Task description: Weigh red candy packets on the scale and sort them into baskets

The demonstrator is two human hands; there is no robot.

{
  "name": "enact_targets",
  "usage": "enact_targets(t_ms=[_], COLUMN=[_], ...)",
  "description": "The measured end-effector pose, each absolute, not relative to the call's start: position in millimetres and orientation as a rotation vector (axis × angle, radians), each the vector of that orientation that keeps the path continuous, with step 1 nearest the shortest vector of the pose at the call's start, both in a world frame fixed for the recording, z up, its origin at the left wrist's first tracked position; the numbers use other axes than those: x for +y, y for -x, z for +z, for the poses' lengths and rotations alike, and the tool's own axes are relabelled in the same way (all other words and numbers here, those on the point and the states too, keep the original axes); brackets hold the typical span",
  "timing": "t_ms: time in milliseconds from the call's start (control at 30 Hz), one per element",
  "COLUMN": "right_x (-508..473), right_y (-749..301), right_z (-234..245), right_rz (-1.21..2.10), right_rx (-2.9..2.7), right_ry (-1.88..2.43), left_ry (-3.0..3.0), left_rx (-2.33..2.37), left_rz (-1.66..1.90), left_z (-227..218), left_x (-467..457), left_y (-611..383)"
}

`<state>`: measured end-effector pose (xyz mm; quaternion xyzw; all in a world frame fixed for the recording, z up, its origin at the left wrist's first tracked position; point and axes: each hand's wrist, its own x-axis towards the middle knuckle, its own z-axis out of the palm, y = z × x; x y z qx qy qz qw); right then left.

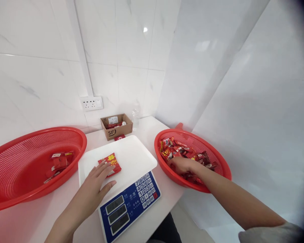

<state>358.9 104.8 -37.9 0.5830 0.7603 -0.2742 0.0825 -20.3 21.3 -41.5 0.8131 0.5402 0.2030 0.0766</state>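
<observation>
Resting, fingers extended, on one packet (115, 159): left hand (96, 180). Right hand's (181, 165) grip hidden. Left basket (27, 155): few packets; right basket (199, 143): many, likely early stage.

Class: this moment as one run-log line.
left hand: over red packet on scale tray; right hand: in right basket among heaped packets; left basket: scattered packets

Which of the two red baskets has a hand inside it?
The red basket right of the scale: the right hand is down among its packets. The left basket holds packets but no hand.
</observation>
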Motion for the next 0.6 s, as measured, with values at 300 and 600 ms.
enact_targets(t_ms=[300,600], right_x=[81.6,37.6], right_y=[-333.8,-196.9], right_z=[21.3,5.0], right_rz=[-0.962,-1.966], right_rx=[2.606,2.989], right_ry=[-2.383,-1.659], left_ry=[-2.027,-1.047], left_rx=[1.507,0.85], left_rz=[0.872,1.056], left_z=[-25.0,-19.2], left_x=[9.5,-13.0], left_y=[4.8,-37.9])
